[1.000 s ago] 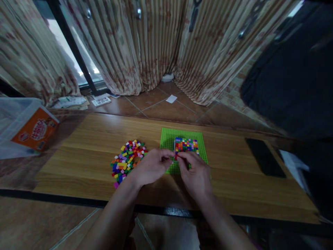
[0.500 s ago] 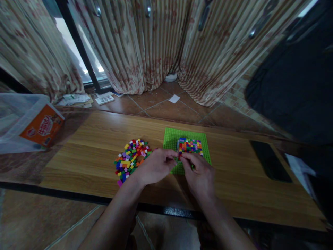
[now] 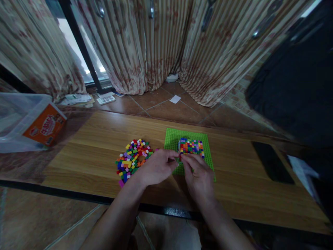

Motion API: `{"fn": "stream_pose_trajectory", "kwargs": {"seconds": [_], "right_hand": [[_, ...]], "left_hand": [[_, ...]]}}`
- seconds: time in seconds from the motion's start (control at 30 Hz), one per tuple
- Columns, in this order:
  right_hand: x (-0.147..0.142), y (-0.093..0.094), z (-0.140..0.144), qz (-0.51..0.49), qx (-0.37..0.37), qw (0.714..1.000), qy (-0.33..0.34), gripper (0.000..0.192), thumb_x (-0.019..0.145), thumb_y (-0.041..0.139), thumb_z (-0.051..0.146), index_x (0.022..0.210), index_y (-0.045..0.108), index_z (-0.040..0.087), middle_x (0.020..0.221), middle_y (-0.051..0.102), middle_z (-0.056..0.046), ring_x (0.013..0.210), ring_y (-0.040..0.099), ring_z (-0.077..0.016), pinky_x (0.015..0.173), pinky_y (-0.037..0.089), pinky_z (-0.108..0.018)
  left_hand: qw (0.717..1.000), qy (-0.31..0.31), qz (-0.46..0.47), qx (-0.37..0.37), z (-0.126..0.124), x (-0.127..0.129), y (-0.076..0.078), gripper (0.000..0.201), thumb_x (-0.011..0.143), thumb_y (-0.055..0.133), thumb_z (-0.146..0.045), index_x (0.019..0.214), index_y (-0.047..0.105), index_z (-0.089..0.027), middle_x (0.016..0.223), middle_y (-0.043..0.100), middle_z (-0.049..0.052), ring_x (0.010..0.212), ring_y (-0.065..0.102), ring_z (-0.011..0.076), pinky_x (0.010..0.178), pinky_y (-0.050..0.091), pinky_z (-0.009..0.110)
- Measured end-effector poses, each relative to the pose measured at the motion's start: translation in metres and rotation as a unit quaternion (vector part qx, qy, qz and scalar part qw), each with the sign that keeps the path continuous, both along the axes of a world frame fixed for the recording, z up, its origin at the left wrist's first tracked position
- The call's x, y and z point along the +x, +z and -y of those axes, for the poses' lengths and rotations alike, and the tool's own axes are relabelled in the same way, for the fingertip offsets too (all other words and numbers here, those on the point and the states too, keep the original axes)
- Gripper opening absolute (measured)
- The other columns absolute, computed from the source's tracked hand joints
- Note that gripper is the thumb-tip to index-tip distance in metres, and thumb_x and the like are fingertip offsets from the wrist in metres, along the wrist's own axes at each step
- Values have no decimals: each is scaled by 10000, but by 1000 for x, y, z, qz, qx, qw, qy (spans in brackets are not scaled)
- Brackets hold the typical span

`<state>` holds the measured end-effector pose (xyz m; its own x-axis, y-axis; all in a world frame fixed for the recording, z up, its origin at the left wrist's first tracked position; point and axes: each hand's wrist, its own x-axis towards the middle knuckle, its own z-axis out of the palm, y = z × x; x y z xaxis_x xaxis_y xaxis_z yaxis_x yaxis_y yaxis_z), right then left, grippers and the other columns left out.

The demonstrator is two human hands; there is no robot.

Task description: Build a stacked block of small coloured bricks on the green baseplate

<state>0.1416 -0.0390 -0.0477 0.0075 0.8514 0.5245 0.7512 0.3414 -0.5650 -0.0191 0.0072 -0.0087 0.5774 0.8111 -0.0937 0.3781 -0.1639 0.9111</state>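
A green studded baseplate [image 3: 171,137] lies on the wooden table, carrying a block of many-coloured toy bricks [image 3: 192,146]. My left hand [image 3: 158,166] is at the plate's left side, thumb and fingers pinched together close to the block's front left corner. What it pinches, if anything, is too small to make out. My right hand [image 3: 200,175] reaches over the plate's front part, its thumb and forefinger closed at that same corner. A bit of red, apparently a small toy brick [image 3: 180,157], shows at its fingertips. The right hand covers part of the block's front edge.
Loose coloured bricks [image 3: 132,152] are heaped left of the plate, partly behind my left forearm. A clear plastic box [image 3: 23,121] with an orange label stands at the far left. Toward the right end of the table [image 3: 234,166] lies a black phone [image 3: 272,161]. Curtains [image 3: 161,45] hang beyond.
Both hands stay at the block's front left corner, with only slight finger movement. The whole view has shifted slightly.
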Motion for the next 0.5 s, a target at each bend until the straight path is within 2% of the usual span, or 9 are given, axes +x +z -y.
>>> {"fn": "stream_pose_trajectory", "kwargs": {"seconds": [0.17, 0.5], "right_hand": [[-1, -1, 0, 1, 5, 1000, -3, 241, 950, 503, 188, 988, 739, 220, 970, 739, -67, 893, 696, -186, 810, 577, -344], [-5, -3, 0, -20, -2, 1000, -2, 261, 956, 482, 187, 976, 739, 225, 961, 741, -64, 893, 701, -189, 806, 583, -348]], "left_hand": [[1000, 4, -6, 4, 0, 1, -3, 243, 810, 493, -174, 889, 722, -161, 664, 599, -8, 635, 534, 130, 579, 393, 218], [1000, 3, -8, 1, -1, 1, -4, 270, 829, 494, -200, 936, 740, -172, 687, 625, -14, 629, 523, 125, 591, 397, 221]]}}
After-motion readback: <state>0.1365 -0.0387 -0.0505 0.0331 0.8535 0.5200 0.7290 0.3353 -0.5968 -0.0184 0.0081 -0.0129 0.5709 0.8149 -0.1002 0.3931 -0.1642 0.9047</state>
